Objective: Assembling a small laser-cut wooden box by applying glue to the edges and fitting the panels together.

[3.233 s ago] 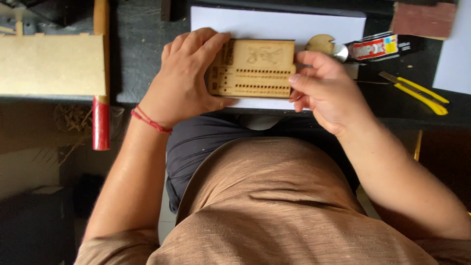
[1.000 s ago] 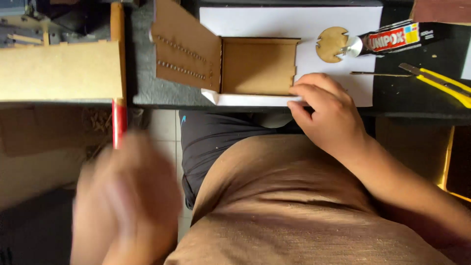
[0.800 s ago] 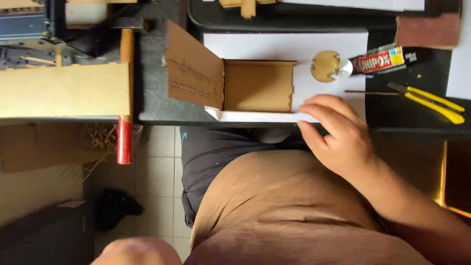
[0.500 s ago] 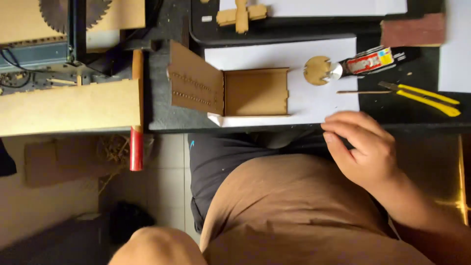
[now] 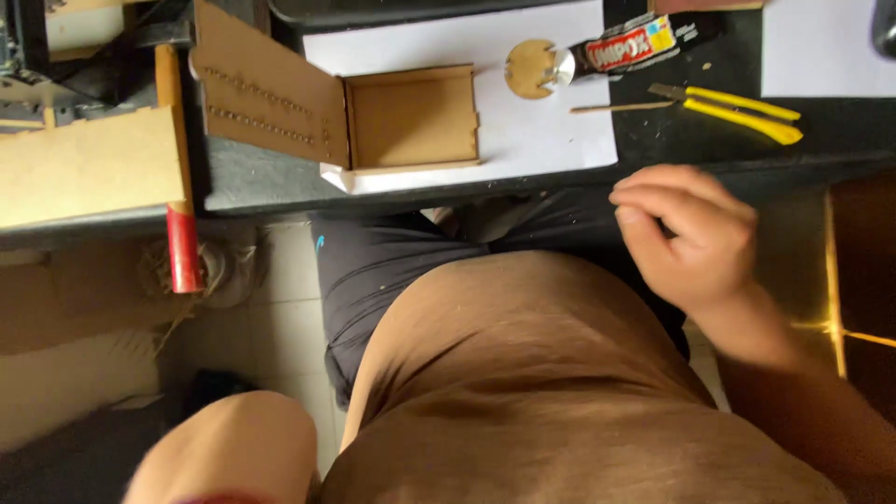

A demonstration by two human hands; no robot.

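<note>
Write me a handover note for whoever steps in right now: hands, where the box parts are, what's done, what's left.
Right hand: empty, fingers loosely curled, off the desk edge and touching nothing.
Left hand: out of view; only the forearm shows at the bottom left.
Wooden box: on the white sheet, open side up; perforated panel stands against its left side.
Round wooden disc: loose, at the nozzle of the glue tube.
Yellow cutter: right of the sheet, with a thin wooden stick beside it.
Done: box walls assembled.
Left: disc unattached; whether the panel is fixed, I cannot tell.
</note>
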